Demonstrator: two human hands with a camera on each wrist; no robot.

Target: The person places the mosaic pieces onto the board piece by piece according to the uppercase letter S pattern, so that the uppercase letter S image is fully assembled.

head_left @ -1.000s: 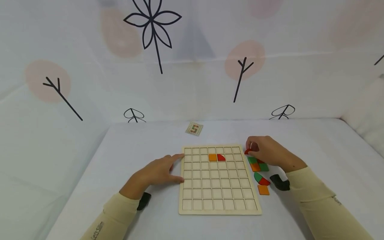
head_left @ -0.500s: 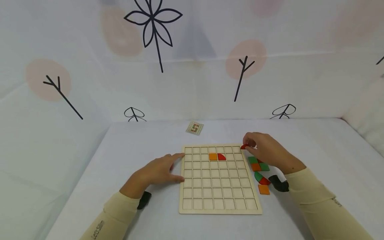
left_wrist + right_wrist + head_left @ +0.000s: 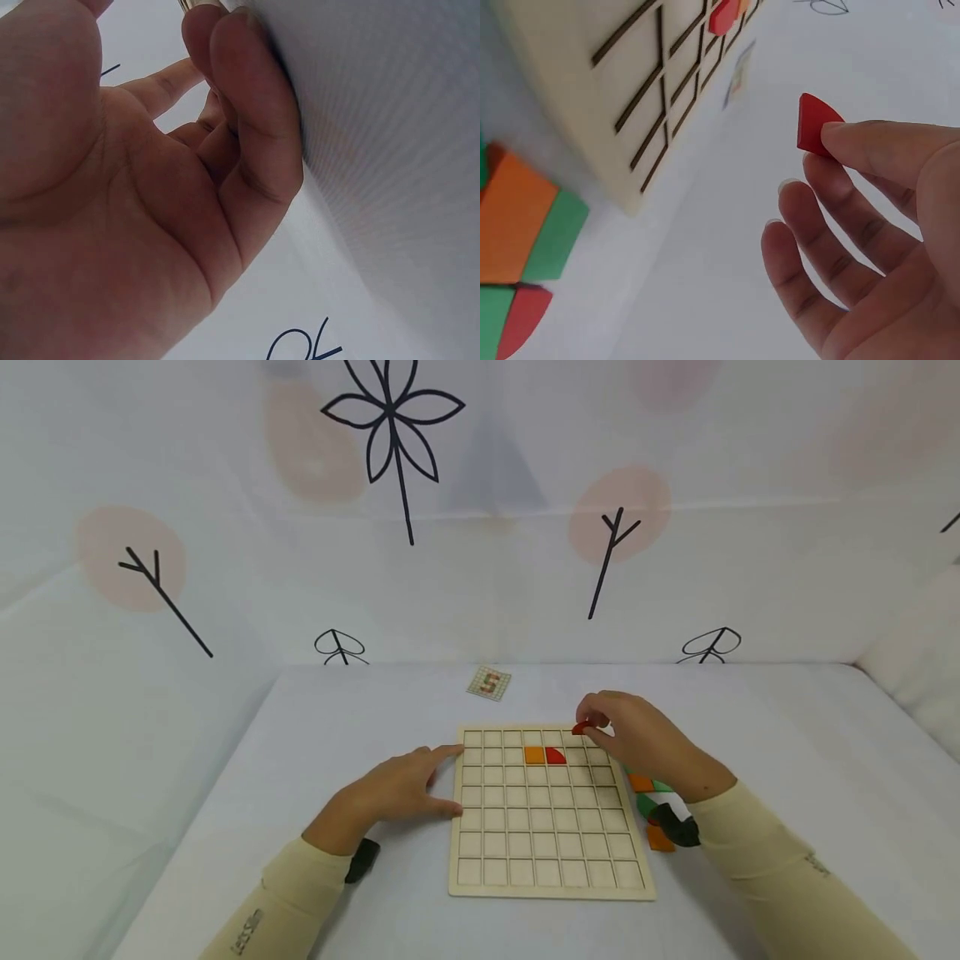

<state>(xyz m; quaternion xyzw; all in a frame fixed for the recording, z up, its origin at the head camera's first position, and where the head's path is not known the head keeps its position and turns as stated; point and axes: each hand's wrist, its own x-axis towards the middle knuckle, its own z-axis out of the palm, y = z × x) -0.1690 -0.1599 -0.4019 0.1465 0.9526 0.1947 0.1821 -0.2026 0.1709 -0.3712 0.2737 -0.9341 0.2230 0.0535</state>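
A red quarter-circle tile [image 3: 815, 124] is pinched between thumb and finger of my right hand [image 3: 637, 739], above the far right part of the wooden grid board [image 3: 551, 891]. On the board, an orange square tile [image 3: 534, 756] and another red quarter-circle tile [image 3: 555, 756] sit side by side in the second row from the back. My left hand [image 3: 393, 787] touches the board's left edge with thumb and fingertips spread; the left wrist view shows its palm [image 3: 97, 225] and bent fingers close to the white table surface.
Right of the board lie several loose tiles, orange [image 3: 514, 217], green [image 3: 559, 234] and red, partly covered by the right forearm in the head view. A small pattern card [image 3: 489, 682] with an S-shaped design lies behind the board. A printed cloth wall [image 3: 480, 585] rises at the table's back.
My right hand has carried the red quarter-circle tile leftward from beside the loose tiles to over the board's far right part. The left hand has stayed at the board's edge.
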